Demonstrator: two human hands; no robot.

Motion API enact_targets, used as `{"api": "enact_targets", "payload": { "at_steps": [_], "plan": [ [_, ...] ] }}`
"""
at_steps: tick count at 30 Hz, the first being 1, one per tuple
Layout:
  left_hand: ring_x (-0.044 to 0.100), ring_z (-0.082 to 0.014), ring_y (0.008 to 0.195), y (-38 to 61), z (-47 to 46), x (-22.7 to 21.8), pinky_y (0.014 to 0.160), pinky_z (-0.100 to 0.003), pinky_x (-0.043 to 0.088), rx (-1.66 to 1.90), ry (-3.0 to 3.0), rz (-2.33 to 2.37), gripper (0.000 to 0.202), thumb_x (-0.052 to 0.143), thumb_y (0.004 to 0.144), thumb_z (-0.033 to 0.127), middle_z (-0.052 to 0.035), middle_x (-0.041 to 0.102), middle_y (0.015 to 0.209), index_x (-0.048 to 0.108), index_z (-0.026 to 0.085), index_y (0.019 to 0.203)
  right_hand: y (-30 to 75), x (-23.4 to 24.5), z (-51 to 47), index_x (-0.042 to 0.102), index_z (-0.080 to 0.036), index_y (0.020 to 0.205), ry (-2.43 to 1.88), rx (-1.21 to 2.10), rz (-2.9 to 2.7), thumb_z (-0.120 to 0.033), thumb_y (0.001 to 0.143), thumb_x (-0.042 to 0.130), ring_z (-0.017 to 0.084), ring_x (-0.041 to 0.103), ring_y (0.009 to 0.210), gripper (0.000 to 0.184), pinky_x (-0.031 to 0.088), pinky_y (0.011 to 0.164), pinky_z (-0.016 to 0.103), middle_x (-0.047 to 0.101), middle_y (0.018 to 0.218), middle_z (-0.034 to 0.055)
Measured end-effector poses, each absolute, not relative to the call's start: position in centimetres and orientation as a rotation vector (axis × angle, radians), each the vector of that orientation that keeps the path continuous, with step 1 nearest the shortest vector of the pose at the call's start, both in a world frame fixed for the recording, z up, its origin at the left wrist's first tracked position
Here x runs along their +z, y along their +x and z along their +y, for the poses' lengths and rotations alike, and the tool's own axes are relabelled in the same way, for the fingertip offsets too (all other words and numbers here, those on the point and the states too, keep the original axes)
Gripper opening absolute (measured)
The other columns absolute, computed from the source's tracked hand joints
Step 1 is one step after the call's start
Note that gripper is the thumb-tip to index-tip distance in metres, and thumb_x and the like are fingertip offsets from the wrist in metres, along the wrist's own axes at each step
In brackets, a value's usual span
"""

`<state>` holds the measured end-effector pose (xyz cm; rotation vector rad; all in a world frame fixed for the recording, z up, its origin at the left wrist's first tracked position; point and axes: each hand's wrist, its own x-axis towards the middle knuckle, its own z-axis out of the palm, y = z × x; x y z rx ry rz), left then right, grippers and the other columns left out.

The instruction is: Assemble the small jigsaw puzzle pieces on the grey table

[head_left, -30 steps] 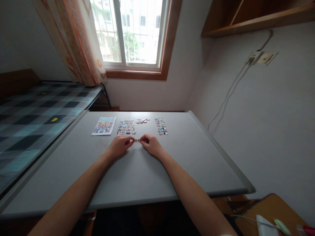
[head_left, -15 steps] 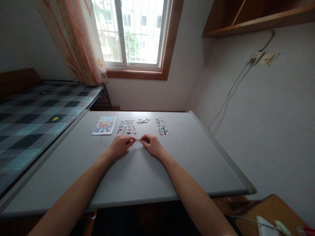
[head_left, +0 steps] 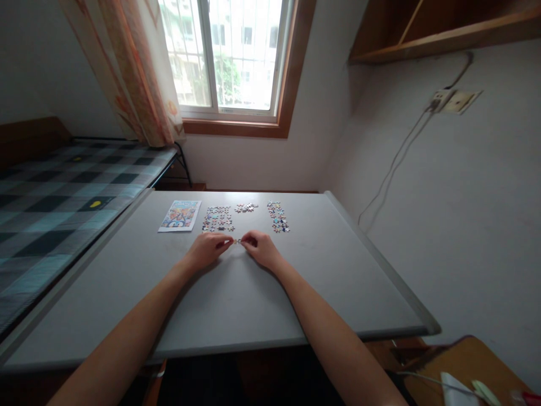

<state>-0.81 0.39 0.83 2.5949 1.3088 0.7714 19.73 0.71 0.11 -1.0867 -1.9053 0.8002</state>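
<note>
Grip, left: our left hand (head_left: 206, 249), thumb and forefinger pinched on the near-side end of some small puzzle pieces (head_left: 235, 241).
Grip, right: our right hand (head_left: 260, 248), likewise pinched, on the opposite end of the same small pieces; the two sets of fingertips face each other, just apart.
Pieces in hand: between the fingertips, over the middle of the table (head_left: 236, 304); too small for us to tell whether they are locked together, or whether they rest on the surface.
Left group: loose pieces (head_left: 217, 217) laid out in rough rows, just beyond our left hand.
Middle pile: pieces (head_left: 246, 207) heaped close together, farther back than the hands.
Right group: pieces (head_left: 277, 217) in a narrow block, beyond our right hand and apart from the pile.
Picture sheet: a colourful printed sheet (head_left: 180, 216), lying flat to the left of the left group.
Change: next to none over the last second; our view has shifted slightly, while both hands keep their place and the groups look the same.
Meaning: we judge this to be a careful fitting of the held pieces, with the join unconfirmed and many loose pieces still unplaced.
</note>
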Motion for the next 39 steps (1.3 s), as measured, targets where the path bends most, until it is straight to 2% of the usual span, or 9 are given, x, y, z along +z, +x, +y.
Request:
{"api": "enact_targets", "payload": {
  "at_steps": [18, 39],
  "plan": [
    [0.056, -0.0106, 0.056, -0.8, 0.39, 0.75, 0.057, -0.021, 0.036, 0.797, 2.637, 1.296, 0.023, 0.051, 0.089, 0.031, -0.0008, 0.069, 0.07, 0.071, 0.02, 0.084, 19.75, 0.15, 0.7, 0.066, -0.014, 0.077, -1.09, 0.767, -1.925, -0.017, 0.077, 0.061, 0.01, 0.052, 0.063, 0.006, 0.041, 0.062, 0.022, 0.061, 0.068, 0.0004],
    [0.058, -0.0109, 0.058, -0.78, 0.35, 0.74, 0.058, -0.021, 0.039, 0.793, 2.62, 1.332, 0.024, 0.051, 0.089, 0.032, -0.001, 0.07, 0.073, 0.072, 0.021, 0.09, 19.78, 0.19, 0.7, 0.067, -0.014, 0.078, -1.096, 0.793, -1.909, -0.019, 0.077, 0.06, 0.011, 0.053, 0.062, 0.009, 0.042, 0.062, 0.022, 0.062, 0.068, 0.0009]
  ]
}}
